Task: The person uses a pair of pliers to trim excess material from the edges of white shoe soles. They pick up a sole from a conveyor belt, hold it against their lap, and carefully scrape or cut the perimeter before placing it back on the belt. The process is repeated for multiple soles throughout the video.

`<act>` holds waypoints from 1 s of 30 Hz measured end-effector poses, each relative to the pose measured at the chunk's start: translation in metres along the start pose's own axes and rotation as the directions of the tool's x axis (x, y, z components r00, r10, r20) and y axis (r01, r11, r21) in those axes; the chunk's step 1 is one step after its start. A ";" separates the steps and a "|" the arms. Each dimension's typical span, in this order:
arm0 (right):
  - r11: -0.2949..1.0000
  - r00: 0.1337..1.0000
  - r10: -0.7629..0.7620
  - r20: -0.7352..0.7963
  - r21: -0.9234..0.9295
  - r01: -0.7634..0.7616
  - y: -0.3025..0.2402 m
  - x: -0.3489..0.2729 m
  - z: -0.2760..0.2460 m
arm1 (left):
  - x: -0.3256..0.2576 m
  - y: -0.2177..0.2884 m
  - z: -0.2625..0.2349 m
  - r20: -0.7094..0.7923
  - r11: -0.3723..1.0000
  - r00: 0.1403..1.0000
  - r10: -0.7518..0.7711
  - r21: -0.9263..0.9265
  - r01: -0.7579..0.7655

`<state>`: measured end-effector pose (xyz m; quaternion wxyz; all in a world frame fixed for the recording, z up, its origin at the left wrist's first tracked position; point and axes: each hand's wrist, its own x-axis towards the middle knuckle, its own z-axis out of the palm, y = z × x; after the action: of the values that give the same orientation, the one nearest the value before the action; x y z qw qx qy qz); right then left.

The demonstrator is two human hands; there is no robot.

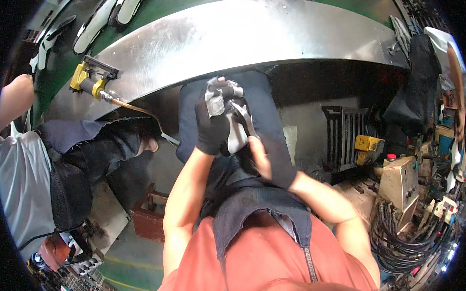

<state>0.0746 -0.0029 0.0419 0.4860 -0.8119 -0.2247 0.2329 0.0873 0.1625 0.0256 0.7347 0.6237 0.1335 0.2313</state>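
Note:
Over my lap, a dark shoe with a pale sole (236, 137) lies with its sole turned up. My left hand (214, 120), in a dark glove with grey tape around the fingers, is wrapped round the shoe's far side. Metal pincers (243, 114) reach over the sole, their jaws near my left fingertips. Around the handles of these pincers closes my right hand (267, 159), dark-gloved with bare fingers and slightly blurred. Whether the jaws grip anything is too small to tell. Both hands cover much of the shoe.
A curved metal bench edge (229, 33) runs ahead of my knees. A yellow air stapler (89, 81) with a hose lies on it at the left. Several pale-soled shoes (93, 27) rest on the green belt beyond. Another person sits at the left; cables (406, 242) and a control box (398, 183) stand right.

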 end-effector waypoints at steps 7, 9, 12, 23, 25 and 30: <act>0.984 0.977 0.077 0.198 0.143 -0.106 0.017 0.002 0.008 | 0.009 -0.004 -0.021 0.162 0.946 0.964 0.212 0.214 -0.244; 0.942 0.933 0.158 0.323 0.235 -0.241 0.029 -0.013 0.007 | -0.001 -0.005 -0.022 0.144 0.983 0.984 0.106 0.136 -0.126; 0.654 0.916 0.025 0.400 0.686 -0.318 0.038 0.001 0.018 | -0.001 -0.005 -0.014 0.068 0.997 0.995 0.067 0.040 -0.069; 0.955 0.955 -0.293 -0.038 0.032 0.294 0.049 0.001 0.058 | -0.010 -0.007 -0.028 0.159 0.968 0.957 0.242 0.028 -0.249; 0.982 0.974 -0.179 0.137 -0.031 0.185 0.054 -0.028 0.050 | -0.043 -0.001 -0.029 0.087 0.924 0.996 0.036 -0.383 0.000; 0.877 0.835 -0.404 0.373 -0.103 0.470 0.092 -0.076 0.017 | -0.110 -0.053 -0.035 -0.091 0.862 0.948 -0.305 -0.450 0.233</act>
<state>0.0169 -0.0753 -0.0358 0.4002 -0.7284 -0.5065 0.2296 -0.0147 0.1308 -0.0426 0.8669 0.3990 0.2229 0.1992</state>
